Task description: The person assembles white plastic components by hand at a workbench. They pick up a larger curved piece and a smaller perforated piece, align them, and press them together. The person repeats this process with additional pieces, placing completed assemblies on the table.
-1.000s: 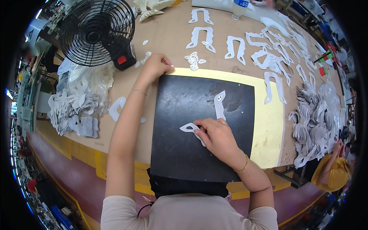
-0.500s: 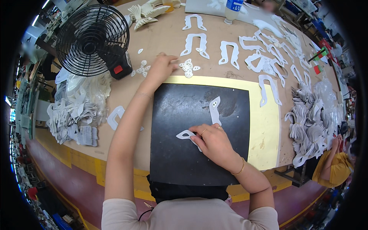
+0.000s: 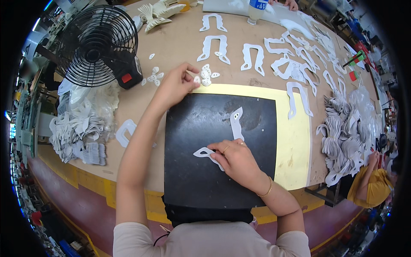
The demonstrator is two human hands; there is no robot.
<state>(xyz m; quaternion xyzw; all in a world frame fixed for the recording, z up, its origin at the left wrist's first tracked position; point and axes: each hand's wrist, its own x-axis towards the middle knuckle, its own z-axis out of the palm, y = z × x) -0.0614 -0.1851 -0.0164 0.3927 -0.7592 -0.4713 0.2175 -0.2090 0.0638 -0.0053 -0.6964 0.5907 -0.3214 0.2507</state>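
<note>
A white U-shaped cutout (image 3: 236, 124) with eyelet ends lies on the black mat (image 3: 188, 180). My right hand (image 3: 239, 160) is closed on its bend, fingers and thumb pressed to it; the hand hides part of the piece. One end with a large oval hole points left, and the other end, bearing a small two-holed oval patch, points away. Past the mat's far left corner, my left hand (image 3: 174, 85) pinches a small white two-holed oval patch (image 3: 197, 80) between thumb and fingers. Beside it is a little heap of similar patches (image 3: 206, 74).
A black fan (image 3: 96, 47) stands at the far left, near several loose patches (image 3: 155, 77). Yellow sheeting (image 3: 293, 150) lies under the mat. More U-shaped cutouts (image 3: 253, 58) spread across the far table. Bundled white pieces lie left (image 3: 81, 128) and right (image 3: 344, 141). A bottle (image 3: 257, 10) stands at the back.
My left hand has come down slightly toward me, and a small oval patch now shows at its fingertips. My right hand keeps its hold on the cutout. The view has shifted a little.
</note>
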